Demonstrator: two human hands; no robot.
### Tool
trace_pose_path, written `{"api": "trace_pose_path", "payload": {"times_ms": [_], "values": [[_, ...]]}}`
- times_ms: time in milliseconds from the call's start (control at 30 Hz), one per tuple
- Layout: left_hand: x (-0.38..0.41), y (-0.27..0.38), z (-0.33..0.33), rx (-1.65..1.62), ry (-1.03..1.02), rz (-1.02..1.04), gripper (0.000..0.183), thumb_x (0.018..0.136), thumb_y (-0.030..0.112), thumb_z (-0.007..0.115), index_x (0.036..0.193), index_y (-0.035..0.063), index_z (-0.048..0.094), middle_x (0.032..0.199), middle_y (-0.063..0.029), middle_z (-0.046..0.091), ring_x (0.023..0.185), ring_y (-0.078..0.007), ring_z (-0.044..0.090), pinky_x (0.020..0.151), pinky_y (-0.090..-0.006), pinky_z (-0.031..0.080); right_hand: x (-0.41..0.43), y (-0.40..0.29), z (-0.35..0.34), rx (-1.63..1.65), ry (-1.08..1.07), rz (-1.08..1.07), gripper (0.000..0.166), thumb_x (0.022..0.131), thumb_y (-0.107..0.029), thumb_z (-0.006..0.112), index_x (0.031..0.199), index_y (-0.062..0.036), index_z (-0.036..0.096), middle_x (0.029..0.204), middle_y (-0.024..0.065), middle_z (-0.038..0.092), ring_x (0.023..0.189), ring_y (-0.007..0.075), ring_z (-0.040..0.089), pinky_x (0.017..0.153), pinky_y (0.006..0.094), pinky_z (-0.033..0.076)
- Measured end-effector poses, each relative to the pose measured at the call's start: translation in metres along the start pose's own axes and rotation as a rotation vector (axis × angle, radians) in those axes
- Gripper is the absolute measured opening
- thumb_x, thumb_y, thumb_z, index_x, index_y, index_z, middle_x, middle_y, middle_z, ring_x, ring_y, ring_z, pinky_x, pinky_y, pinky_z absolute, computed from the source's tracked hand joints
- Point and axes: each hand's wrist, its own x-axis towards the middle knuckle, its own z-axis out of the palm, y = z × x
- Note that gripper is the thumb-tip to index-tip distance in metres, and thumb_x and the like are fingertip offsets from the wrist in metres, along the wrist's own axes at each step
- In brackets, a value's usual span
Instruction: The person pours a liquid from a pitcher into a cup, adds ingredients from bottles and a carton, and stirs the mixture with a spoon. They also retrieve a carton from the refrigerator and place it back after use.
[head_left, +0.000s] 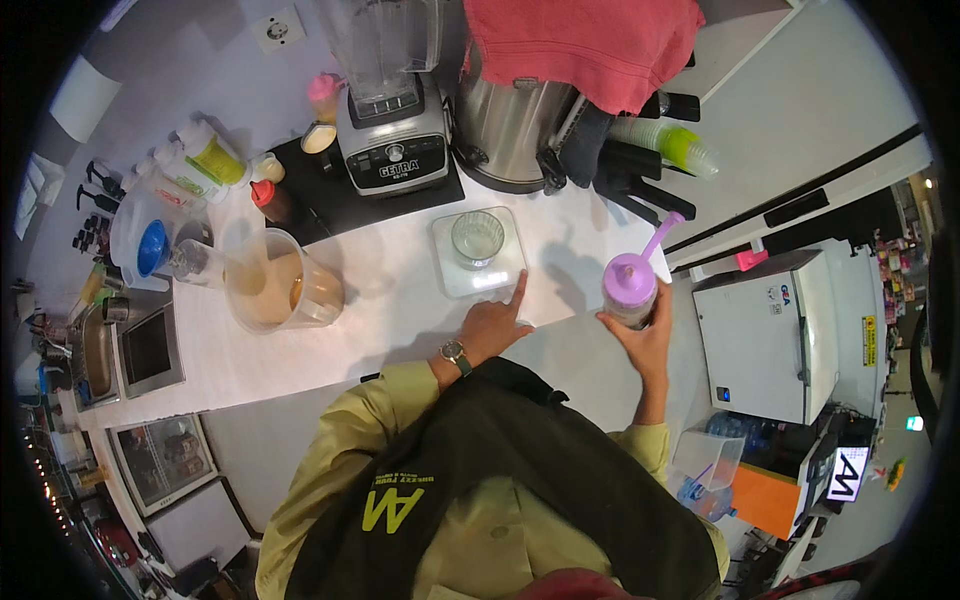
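Observation:
My left hand (491, 328), a watch on its wrist, reaches over the counter edge with index finger stretched out and thumb apart. That fingertip is at the near right corner of a white digital kitchen scale (444, 262), whose display is lit. A clear ribbed glass (478, 238) stands upright on the scale; I cannot tell whether it holds any liquid. At the counter's right end, my right hand (646, 330) grips a clear bottle (628, 309) from the side. The bottle wears a lilac pump lid (630, 279) with its spout pointing up and right.
Left of the scale stands a large plastic jug (322, 296) of light brown liquid. Behind are a Getra blender (396, 150) on a black mat (300, 217), a steel urn (502, 135) under a red cloth (577, 45), and stacked plastic cups (667, 142). A white chest freezer (757, 345) stands right.

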Motion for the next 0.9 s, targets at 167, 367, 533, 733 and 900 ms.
{"api": "trace_pose_path", "payload": {"times_ms": [167,367,533,733,900], "values": [[0.013,0.007,-0.004,0.048,-0.099,-0.082,0.113,0.089,0.05,0.074,0.165,0.0022,0.006,0.07,-0.016,0.07,0.065,-0.0366,0.069,0.063,-0.046,0.057,-0.014,0.026,0.012,0.213,-0.036,0.14,0.086,0.071,-0.011,0.096,0.139,-0.0059,0.044,0.13,0.0082,0.057,0.12,0.0218,0.058,0.103,0.0384,0.049],[0.017,0.019,-0.018,0.015,-0.188,-0.151,0.111,0.09,0.049,0.074,0.165,0.0023,0.007,0.072,-0.0167,0.07,0.069,-0.0365,0.071,0.065,-0.0459,0.056,0.0,0.022,0.016,0.295,-0.049,0.134,0.086,0.071,-0.011,0.096,0.138,-0.006,0.043,0.13,0.0092,0.057,0.12,0.0223,0.058,0.102,0.0388,0.049],[0.011,0.046,-0.052,-0.158,-0.2,-0.071,0.112,0.09,0.053,0.074,0.166,0.0037,0.008,0.081,-0.0147,0.072,0.071,-0.0343,0.069,0.066,-0.0449,0.057,0.004,0.018,0.015,0.347,-0.002,0.138,0.086,0.07,-0.013,0.097,0.138,-0.0046,0.045,0.129,0.0113,0.058,0.119,0.0224,0.059,0.102,0.0387,0.049],[0.032,0.092,-0.076,-0.819,0.244,0.246,0.102,0.083,0.045,0.087,0.158,0.0035,0.032,0.117,-0.0136,0.068,0.103,-0.0268,0.069,0.09,-0.04,0.055,-0.003,0.002,0.024,0.185,-0.137,0.164,0.1,0.067,-0.014,0.098,0.148,-0.0033,0.039,0.138,0.0128,0.055,0.13,0.0256,0.054,0.106,0.04,0.047],[0.038,0.101,-0.097,-1.146,0.187,0.073,0.075,0.078,0.037,0.093,0.133,0.0001,0.059,0.118,-0.0126,0.071,0.112,-0.0216,0.067,0.098,-0.037,0.052,-0.043,0.012,0.035,0.573,0.018,0.143,0.115,0.073,-0.045,0.092,0.161,-0.0102,0.029,0.164,0.0134,0.031,0.153,0.033,0.029,0.124,0.0479,0.029]]}}
